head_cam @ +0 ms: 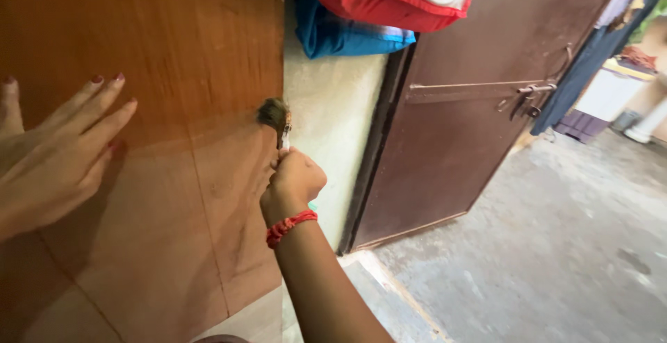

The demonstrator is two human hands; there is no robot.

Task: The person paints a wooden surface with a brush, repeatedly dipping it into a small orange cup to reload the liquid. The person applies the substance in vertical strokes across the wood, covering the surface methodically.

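This is looking like a modest home, seen at a doorway opening onto a yard or passage. A brown metal door (pixel 472 107) with a sliding bolt (pixel 486 86) is standing open in the middle of the frame. Red and blue cloth (pixel 361 10) is hanging at the top centre against a rough plastered wall (pixel 333 121). At the upper right, clothes (pixel 590 51) are hanging above a bare concrete floor (pixel 556 246). On the left, a wooden panel (pixel 174 72) is leaning upright, glossy in its upper part, with a paintbrush (pixel 274 114) touching it.
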